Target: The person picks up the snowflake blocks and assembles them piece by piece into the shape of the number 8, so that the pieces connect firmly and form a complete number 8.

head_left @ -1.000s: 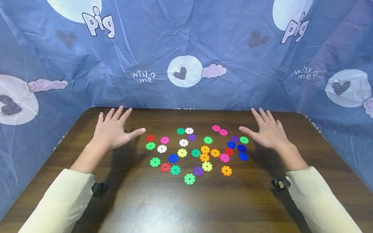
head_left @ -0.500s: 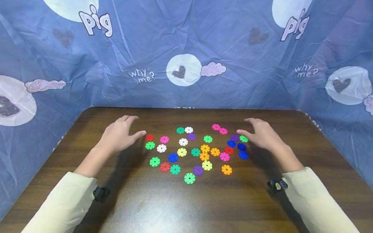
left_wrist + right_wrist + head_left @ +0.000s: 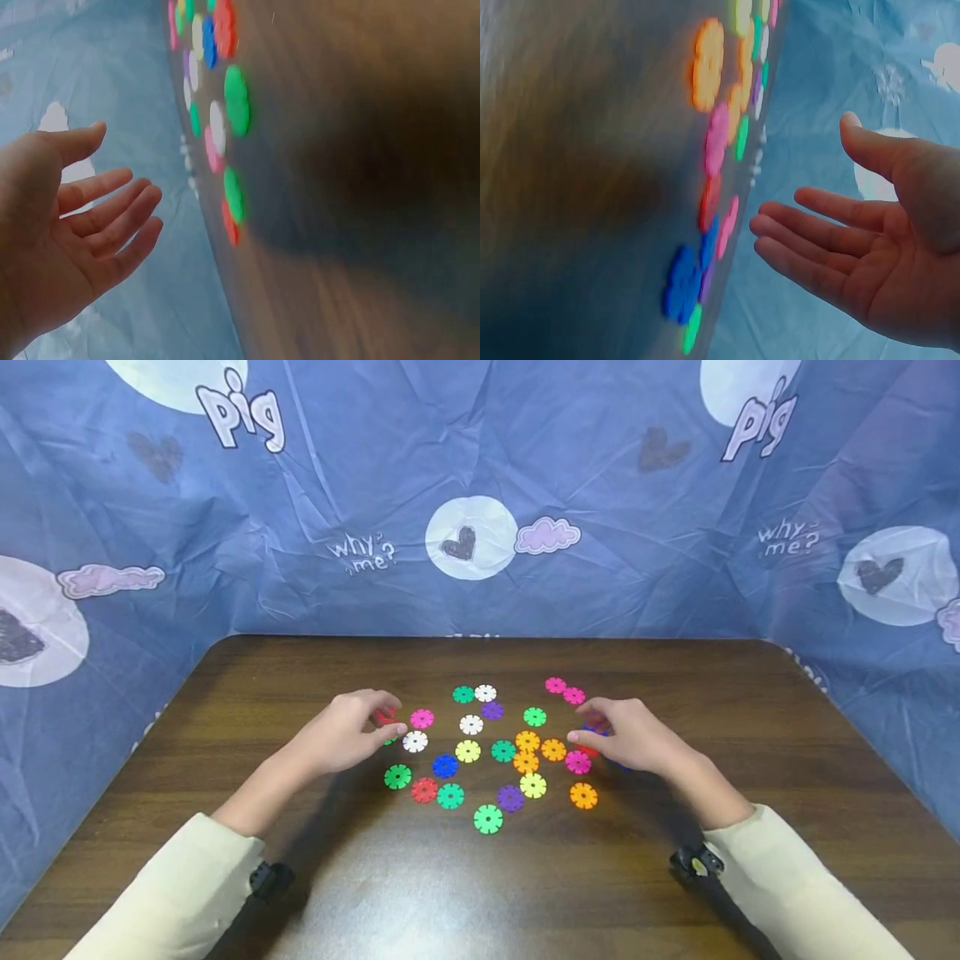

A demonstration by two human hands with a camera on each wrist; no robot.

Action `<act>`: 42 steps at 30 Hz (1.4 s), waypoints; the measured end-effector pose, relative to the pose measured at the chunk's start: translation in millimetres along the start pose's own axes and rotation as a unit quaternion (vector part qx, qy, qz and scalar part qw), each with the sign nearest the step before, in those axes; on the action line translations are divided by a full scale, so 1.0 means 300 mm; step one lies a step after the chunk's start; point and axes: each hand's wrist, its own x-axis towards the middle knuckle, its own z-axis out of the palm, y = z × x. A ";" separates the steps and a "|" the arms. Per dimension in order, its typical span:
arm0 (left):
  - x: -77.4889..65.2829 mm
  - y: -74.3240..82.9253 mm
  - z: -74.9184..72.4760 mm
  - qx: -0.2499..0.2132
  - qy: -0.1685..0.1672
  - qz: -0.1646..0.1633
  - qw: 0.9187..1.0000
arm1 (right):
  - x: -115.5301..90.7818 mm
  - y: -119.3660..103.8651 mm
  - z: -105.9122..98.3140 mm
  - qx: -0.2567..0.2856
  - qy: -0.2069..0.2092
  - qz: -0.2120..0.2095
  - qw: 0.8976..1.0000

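Note:
Several small notched plastic discs in many colours lie flat on the brown table (image 3: 480,893). My left hand (image 3: 345,731) hovers at the left side of them, fingers loosely bent, holding nothing; it partly hides a red disc (image 3: 386,715). A white disc (image 3: 416,742) and a pink disc (image 3: 422,718) are just past its thumb. Over the right side hangs my right hand (image 3: 633,735), its fingers also relaxed with nothing between them. It covers some blue discs (image 3: 681,285), which the right wrist view shows. A pink disc (image 3: 578,762) lies below its thumb.
Blue printed cloth (image 3: 480,443) hangs behind the table and along both sides. Orange discs (image 3: 527,742) touch one another near the middle. A light green disc (image 3: 488,819) lies closest to me. A small black camera (image 3: 272,881) sits on my left wrist.
Both hands have come inward and toward me from the outer sides of the discs. Their spread fingers have relaxed into a loose bend. The discs stay where they were.

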 end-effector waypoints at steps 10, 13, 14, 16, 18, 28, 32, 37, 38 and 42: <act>-0.001 0.118 0.094 -0.013 -0.073 0.043 0.996 | 0.003 -0.114 0.068 0.017 -0.047 -0.084 0.995; 0.001 0.155 0.120 -0.009 -0.091 0.072 0.993 | 0.006 -0.145 0.082 0.025 -0.063 -0.095 0.993; 0.001 0.167 0.129 -0.007 -0.100 0.080 0.992 | 0.007 -0.153 0.087 0.031 -0.069 -0.101 0.992; -0.001 0.186 0.147 0.000 -0.117 0.091 0.989 | 0.010 -0.167 0.095 0.042 -0.080 -0.112 0.990; 0.000 0.203 0.164 0.002 -0.132 0.097 0.986 | 0.014 -0.180 0.103 0.053 -0.091 -0.126 0.986; 0.003 0.255 0.214 0.016 -0.148 0.118 0.982 | 0.040 -0.239 0.142 0.020 -0.113 -0.143 0.983; 0.001 0.256 0.233 0.024 -0.149 0.116 0.982 | 0.042 -0.251 0.148 0.007 -0.123 -0.136 0.983; -0.003 0.257 0.251 0.021 -0.151 0.110 0.982 | 0.039 -0.253 0.154 -0.007 -0.131 -0.131 0.983; -0.005 0.257 0.253 0.020 -0.150 0.111 0.982 | 0.038 -0.252 0.156 -0.009 -0.132 -0.130 0.983; -0.009 0.259 0.261 0.022 -0.146 0.121 0.982 | 0.036 -0.247 0.164 -0.015 -0.135 -0.126 0.983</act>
